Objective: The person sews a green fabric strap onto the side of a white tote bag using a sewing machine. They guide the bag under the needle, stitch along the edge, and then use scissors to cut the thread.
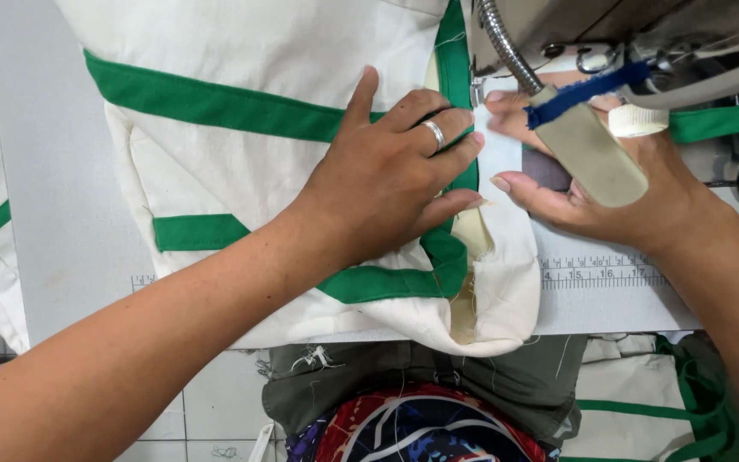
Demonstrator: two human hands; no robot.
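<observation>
Two hands are in view: the left hand (387, 175) and, just beside it to the right, the right hand (596, 184). One silver ring (434, 133) sits on a finger of the left hand. One cream cloth piece (241, 184) lies under the left hand, and on it four green bands can be counted. One printed ruler strip (600, 272) shows on the table edge just below the right hand. One sewing machine (643, 43) stands above the right hand, with one flexible metal hose (505, 47) and one blue strap (583, 92).
</observation>
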